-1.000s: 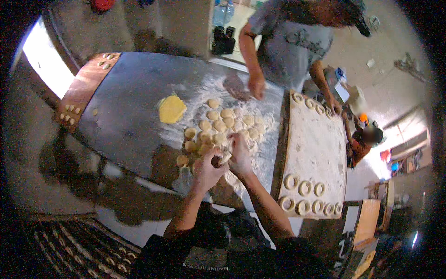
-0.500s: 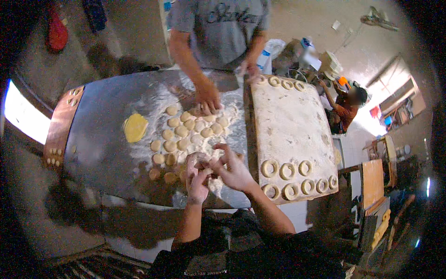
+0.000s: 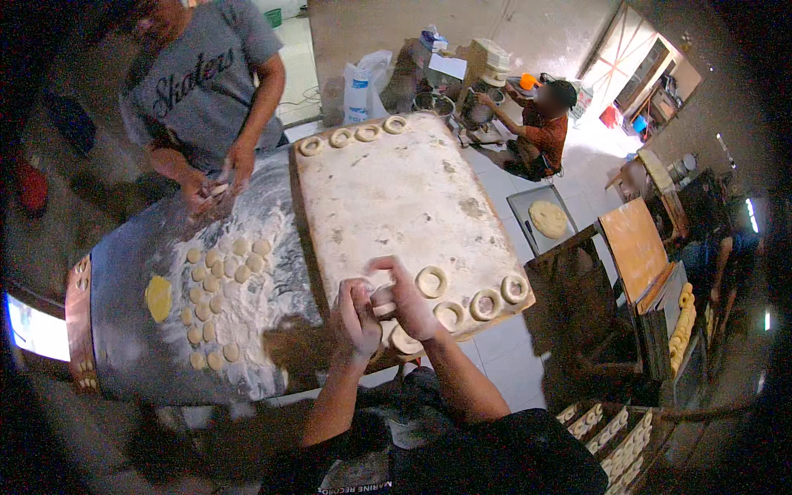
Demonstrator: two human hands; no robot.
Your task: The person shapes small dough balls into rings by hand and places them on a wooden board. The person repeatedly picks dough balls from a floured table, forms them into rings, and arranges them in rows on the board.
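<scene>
My left hand [image 3: 358, 320] and my right hand [image 3: 410, 304] are closed together around a dough ring [image 3: 384, 310], largely hidden by the fingers. Both hands are above the near left part of a flour-dusted board [image 3: 388, 202]. Close by on the board lie several shaped dough rings, one [image 3: 431, 282] just right of my right hand and another [image 3: 404, 341] partly covered beneath it. On the dark table [image 3: 124, 272] to the left, small round dough pieces [image 3: 210, 283] sit in loose flour, with a flat yellow dough lump [image 3: 158, 298] beyond them.
More rings [image 3: 368, 133] line the board's far edge. A co-worker in a grey shirt [image 3: 202, 74] handles a dough piece at the far left. Another person [image 3: 544, 128] crouches beyond the board. A tray [image 3: 528, 231] with dough is on the floor; upright boards [image 3: 635, 252] stand at right.
The view has turned right. My hands, still together, have moved from above the dough pieces to over the board. The co-worker's hands have left the table and come together around a dough piece.
</scene>
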